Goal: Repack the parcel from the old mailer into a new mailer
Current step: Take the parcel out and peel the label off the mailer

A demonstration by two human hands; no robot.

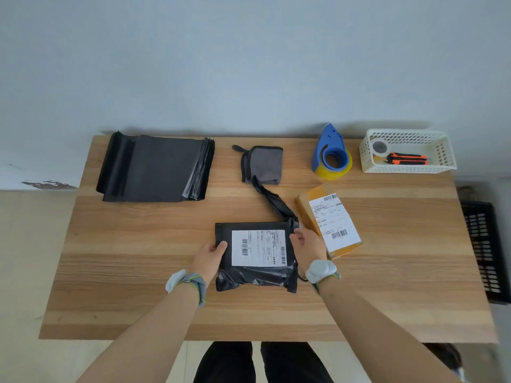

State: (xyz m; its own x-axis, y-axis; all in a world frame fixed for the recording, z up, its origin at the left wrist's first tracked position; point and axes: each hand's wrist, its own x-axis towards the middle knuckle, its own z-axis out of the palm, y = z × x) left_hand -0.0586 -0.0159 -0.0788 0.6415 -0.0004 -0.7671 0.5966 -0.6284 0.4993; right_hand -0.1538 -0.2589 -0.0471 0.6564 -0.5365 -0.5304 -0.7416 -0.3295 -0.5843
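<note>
mailer between the grips (255, 277): shiny black, with a white label and black bar stripes
box just right of the right grip (329, 225): brown, with a white label and black bars
pouch past the grips (264, 164): grey with black edges
bag pile far left of the grips (154, 168): black and dark grey
tape holder (331, 150): blue, on yellow tape
basket (409, 168): white with little holes
surface (138, 272): light brown wood stripes

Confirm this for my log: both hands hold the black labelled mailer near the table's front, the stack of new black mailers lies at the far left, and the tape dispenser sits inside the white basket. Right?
Not quite. In the head view the blue tape dispenser stands on the table, left of the white basket, not in it. The left hand and right hand do hold the black labelled mailer, and the stack of new black mailers lies far left.
</note>
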